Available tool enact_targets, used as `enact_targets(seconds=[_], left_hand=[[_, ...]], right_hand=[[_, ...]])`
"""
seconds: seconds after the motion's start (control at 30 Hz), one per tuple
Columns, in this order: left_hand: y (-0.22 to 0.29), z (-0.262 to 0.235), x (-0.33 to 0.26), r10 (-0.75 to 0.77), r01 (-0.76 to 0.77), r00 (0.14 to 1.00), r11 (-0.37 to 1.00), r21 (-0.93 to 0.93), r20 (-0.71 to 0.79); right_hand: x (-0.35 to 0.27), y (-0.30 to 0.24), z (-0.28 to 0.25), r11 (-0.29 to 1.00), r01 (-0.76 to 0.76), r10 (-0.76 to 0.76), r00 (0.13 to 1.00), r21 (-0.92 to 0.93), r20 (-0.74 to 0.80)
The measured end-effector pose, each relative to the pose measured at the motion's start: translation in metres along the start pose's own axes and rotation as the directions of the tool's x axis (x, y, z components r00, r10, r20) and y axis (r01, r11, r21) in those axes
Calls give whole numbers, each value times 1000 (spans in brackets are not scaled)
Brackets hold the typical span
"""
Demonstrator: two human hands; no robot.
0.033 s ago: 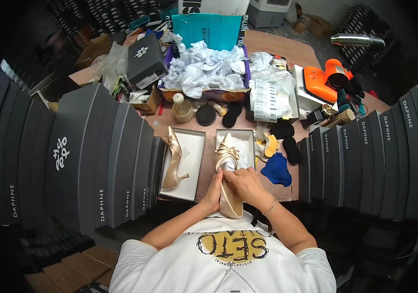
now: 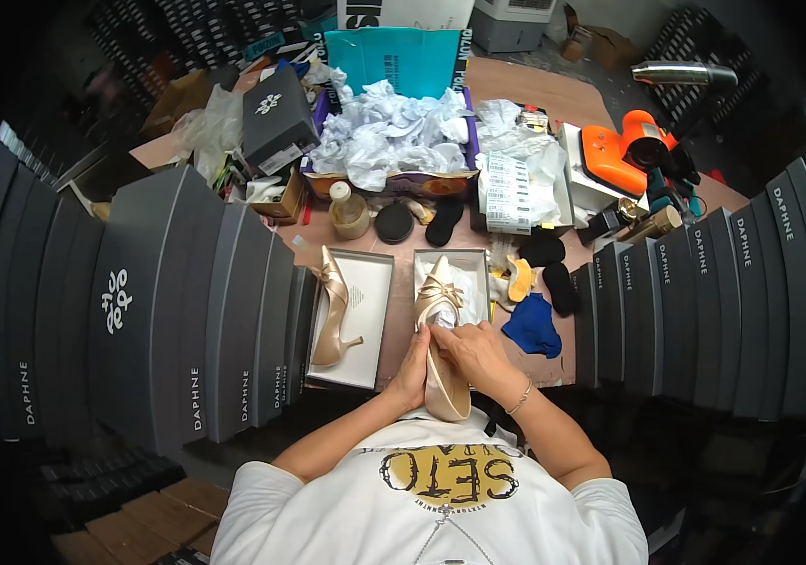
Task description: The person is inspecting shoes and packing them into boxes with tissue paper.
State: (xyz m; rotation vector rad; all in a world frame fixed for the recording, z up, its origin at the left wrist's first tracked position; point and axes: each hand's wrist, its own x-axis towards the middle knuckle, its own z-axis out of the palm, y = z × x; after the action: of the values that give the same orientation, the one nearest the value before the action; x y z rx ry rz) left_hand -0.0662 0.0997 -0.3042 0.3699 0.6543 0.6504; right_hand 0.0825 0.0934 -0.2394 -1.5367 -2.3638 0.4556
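A champagne-coloured high-heeled shoe [image 2: 446, 386], pointed at the toe with a bow on top, lies along my body with its toe away from me. My left hand [image 2: 409, 369] grips its left side, thumb near the opening. Over the right edge, my right hand [image 2: 472, 348] dips its curled fingers into the opening, against a wad of white tissue paper [image 2: 444, 318]. The fingertips are partly hidden. The toe rests over an open grey box [image 2: 486, 268] lined with paper. To the left, the matching shoe [image 2: 334, 320] lies on its side in a box lid [image 2: 371, 325].
Stacked dark grey shoe boxes [image 2: 153, 311] wall the left side, and more boxes [image 2: 704, 301] line the right. Behind stands a carton of crumpled paper [image 2: 389, 179]. A jar [image 2: 350, 212], black round tin [image 2: 394, 223], blue cloth [image 2: 532, 328] and orange device [image 2: 610, 158] are around.
The view has shifted very slightly. Both hands and the shoe hold the same place.
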Motion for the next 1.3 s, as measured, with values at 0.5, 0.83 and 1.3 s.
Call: enact_targets(seconds=[0.5,0.83,1.3], left_hand=[[8,13,2,-115,116,993,993,-35,30],[-13,1,7,25,-23,999,999,48,-29],[-6,5,4,-107,106,994,993,-42,-23]], right_hand=[[2,7,29,959,-189,248,918,210,-310],[25,12,39,950,-287,304,940,125,-152],[42,57,38,710,-284,398,917,645,-35]])
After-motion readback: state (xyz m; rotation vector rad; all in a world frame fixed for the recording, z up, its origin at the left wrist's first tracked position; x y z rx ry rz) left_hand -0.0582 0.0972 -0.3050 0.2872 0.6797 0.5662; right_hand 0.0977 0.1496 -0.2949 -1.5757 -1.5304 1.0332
